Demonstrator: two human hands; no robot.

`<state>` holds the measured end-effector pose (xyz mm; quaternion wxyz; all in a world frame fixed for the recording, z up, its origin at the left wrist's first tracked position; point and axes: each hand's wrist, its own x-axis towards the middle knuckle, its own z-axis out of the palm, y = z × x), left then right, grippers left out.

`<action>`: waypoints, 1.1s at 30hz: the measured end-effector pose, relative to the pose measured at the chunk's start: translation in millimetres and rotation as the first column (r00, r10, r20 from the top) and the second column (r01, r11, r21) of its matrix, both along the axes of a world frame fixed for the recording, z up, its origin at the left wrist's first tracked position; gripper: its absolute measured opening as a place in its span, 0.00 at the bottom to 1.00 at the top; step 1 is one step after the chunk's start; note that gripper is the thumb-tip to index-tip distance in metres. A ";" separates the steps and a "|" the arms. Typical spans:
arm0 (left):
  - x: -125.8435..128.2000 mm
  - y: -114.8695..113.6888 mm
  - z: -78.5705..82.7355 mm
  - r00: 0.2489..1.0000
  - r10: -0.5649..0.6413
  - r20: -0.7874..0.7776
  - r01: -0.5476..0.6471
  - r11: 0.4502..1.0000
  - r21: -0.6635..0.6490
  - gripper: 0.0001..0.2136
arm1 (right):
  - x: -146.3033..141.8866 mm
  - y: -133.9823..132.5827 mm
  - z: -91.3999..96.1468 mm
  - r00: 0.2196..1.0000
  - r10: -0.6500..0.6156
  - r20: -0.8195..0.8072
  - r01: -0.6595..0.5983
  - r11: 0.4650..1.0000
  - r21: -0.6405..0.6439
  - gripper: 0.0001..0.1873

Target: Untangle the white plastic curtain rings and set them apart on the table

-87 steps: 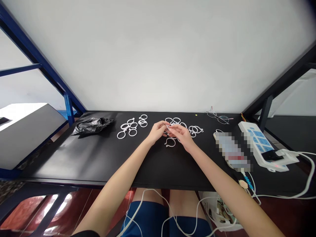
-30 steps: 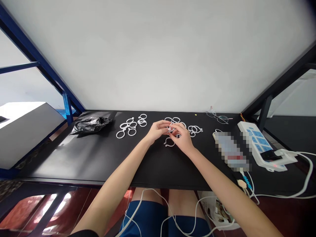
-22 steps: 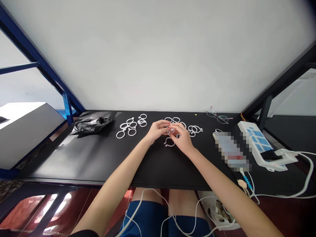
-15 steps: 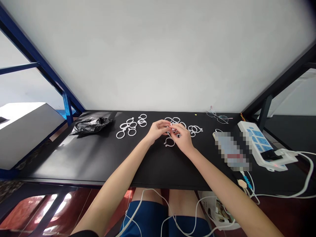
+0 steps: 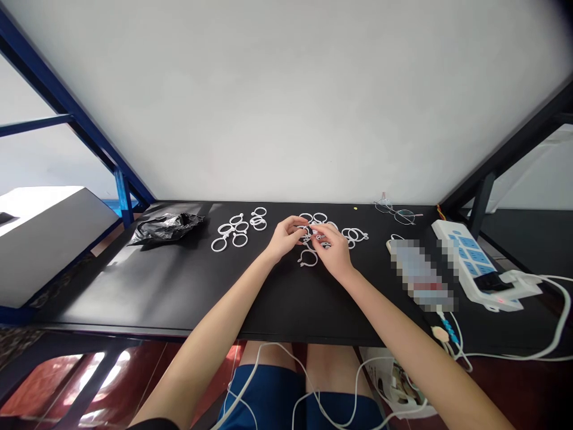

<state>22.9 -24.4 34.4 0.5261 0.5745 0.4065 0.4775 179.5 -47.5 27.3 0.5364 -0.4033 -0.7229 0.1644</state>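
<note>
My left hand (image 5: 286,236) and my right hand (image 5: 332,246) meet above the middle of the black table, fingertips pinched together. Between them they hold a white plastic curtain ring (image 5: 306,233), mostly hidden by the fingers. More white rings lie behind and under the hands, such as a ring (image 5: 320,214) at the back. An unfastened ring (image 5: 308,264) with its ends apart rests just in front of the fingers. To the right of my right hand sits a small cluster of rings (image 5: 357,230). Left of my left hand is another group of rings (image 5: 239,240).
A crumpled black plastic bag (image 5: 166,228) lies at the left. On the right are eyeglasses (image 5: 404,216), a phone (image 5: 421,275) on a cable and a white power strip (image 5: 474,266). White cables (image 5: 280,344) hang over the lap. The wall (image 5: 286,107) borders the table's back.
My fingertips have shifted slightly, with a little more of the rings showing between the hands. Both hands stay in the same place; the other things have not moved.
</note>
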 end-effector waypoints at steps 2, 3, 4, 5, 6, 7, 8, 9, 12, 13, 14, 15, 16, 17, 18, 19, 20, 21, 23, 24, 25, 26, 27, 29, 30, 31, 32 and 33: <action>0.8 -0.4 -2.5 0.999 0.019 -0.050 -0.015 0.997 0.070 0.18 | 0.0 0.3 -0.7 1.000 -0.006 0.004 0.006 1.000 -0.004 0.12; 1.2 -0.7 -3.7 0.997 0.030 -0.069 -0.023 0.994 0.104 0.21 | 0.0 0.4 -1.1 1.000 -0.007 0.006 0.007 1.000 -0.004 0.12; 1.7 -1.1 -4.7 0.996 0.039 -0.085 -0.028 0.991 0.134 0.24 | -0.1 0.6 -1.5 1.000 -0.007 0.006 0.007 1.000 -0.003 0.12; 2.2 -1.6 -5.3 0.994 0.041 -0.101 -0.024 0.987 0.160 0.26 | -0.1 0.7 -1.9 1.000 -0.005 0.006 0.005 1.000 -0.003 0.12; 2.7 -2.2 -5.7 0.992 0.038 -0.118 -0.015 0.983 0.184 0.28 | -0.2 0.7 -2.1 1.000 -0.003 0.004 0.003 1.000 -0.003 0.12; 3.4 -3.0 -5.8 0.990 0.031 -0.138 -0.002 0.979 0.205 0.28 | -0.3 0.7 -2.2 1.000 0.000 0.002 0.000 1.000 -0.002 0.12; 4.0 -3.8 -5.6 0.987 0.024 -0.161 0.013 0.974 0.225 0.28 | -0.4 0.6 -2.3 1.000 0.003 0.001 -0.003 1.000 -0.003 0.12; 4.8 -4.8 -5.2 0.983 0.018 -0.184 0.028 0.970 0.242 0.28 | -0.5 0.5 -2.2 1.000 0.005 0.001 -0.005 1.000 -0.004 0.12; 7.2 -8.2 -4.7 0.967 0.008 -0.254 0.068 0.955 0.289 0.27 | -0.1 0.0 -1.8 1.000 0.009 0.001 -0.009 1.000 -0.012 0.11; 7.9 -9.6 -4.8 0.959 0.014 -0.282 0.077 0.948 0.310 0.28 | 0.1 0.0 -1.9 1.000 0.011 -0.002 -0.011 1.000 -0.018 0.11; 8.6 -11.2 -4.9 0.947 0.030 -0.318 0.084 0.937 0.339 0.28 | 0.3 0.1 -2.1 1.000 0.014 -0.008 -0.015 1.000 -0.023 0.11; 9.2 -12.9 -5.1 0.929 0.057 -0.366 0.092 0.922 0.375 0.29 | 0.4 0.2 -2.5 1.000 0.019 -0.016 -0.020 0.999 -0.029 0.11; 9.7 -14.7 -5.2 0.901 0.094 -0.423 0.101 0.904 0.415 0.30 | 0.4 0.4 -3.0 0.999 0.025 -0.025 -0.026 0.999 -0.038 0.11; 10.2 -16.5 -5.1 0.866 0.137 -0.482 0.113 0.883 0.455 0.30 | 0.2 0.6 -3.7 0.999 0.034 -0.032 -0.035 0.998 -0.048 0.11; 10.6 -18.3 -4.7 0.826 0.177 -0.535 0.131 0.864 0.487 0.30 | 0.0 0.7 -4.4 0.998 0.043 -0.037 -0.045 0.997 -0.059 0.11; 11.0 -19.8 -4.2 0.790 0.207 -0.577 0.150 0.847 0.510 0.31 | -0.4 0.8 -5.2 0.998 0.052 -0.040 -0.055 0.996 -0.071 0.11; 11.2 -21.1 -3.4 0.763 0.227 -0.605 0.168 0.835 0.524 0.31 | -0.8 0.9 -5.8 0.997 0.059 -0.042 -0.062 0.995 -0.084 0.10; 11.4 -22.0 -2.4 0.746 0.240 -0.621 0.179 0.826 0.535 0.31 | -1.2 0.9 -6.3 0.997 0.064 -0.043 -0.068 0.993 -0.094 0.10; 11.4 -22.8 -0.6 0.736 0.261 -0.625 0.184 0.811 0.555 0.30 | -1.8 0.8 -7.0 0.996 0.065 -0.057 -0.071 0.992 -0.105 0.09; 11.3 -22.9 0.2 0.735 0.272 -0.621 0.180 0.804 0.566 0.29 | -1.9 0.7 -7.2 0.996 0.063 -0.070 -0.070 0.991 -0.110 0.09; 11.2 -22.7 0.7 0.735 0.286 -0.615 0.173 0.798 0.577 0.28 | -1.9 0.6 -7.3 0.994 0.060 -0.086 -0.070 0.991 -0.118 0.09; 11.0 -22.5 1.1 0.735 0.298 -0.609 0.165 0.793 0.587 0.27 | -1.8 0.6 -7.4 0.993 0.055 -0.104 -0.068 0.990 -0.127 0.09; 10.8 -22.3 1.2 0.734 0.309 -0.605 0.157 0.789 0.594 0.27 | -1.6 0.5 -7.3 0.991 0.051 -0.120 -0.068 0.988 -0.137 0.10; 10.5 -22.0 1.1 0.730 0.322 -0.603 0.145 0.790 0.596 0.27 | -1.3 0.4 -7.0 0.989 0.047 -0.140 -0.069 0.986 -0.153 0.11; 10.5 -22.0 0.9 0.727 0.324 -0.606 0.140 0.793 0.593 0.27 | -1.2 0.2 -6.7 0.988 0.047 -0.144 -0.070 0.985 -0.158 0.12; 10.5 -22.0 0.8 0.724 0.324 -0.609 0.137 0.798 0.588 0.28 | -1.2 0.1 -6.4 0.988 0.048 -0.146 -0.072 0.985 -0.160 0.12; 10.6 -22.1 0.7 0.722 0.324 -0.612 0.134 0.802 0.583 0.27 | -1.1 -0.1 -6.0 0.988 0.049 -0.146 -0.073 0.984 -0.161 0.12; 10.6 -22.2 0.7 0.721 0.324 -0.612 0.131 0.805 0.579 0.27 | -1.1 -0.4 -5.6 0.988 0.050 -0.144 -0.074 0.984 -0.163 0.13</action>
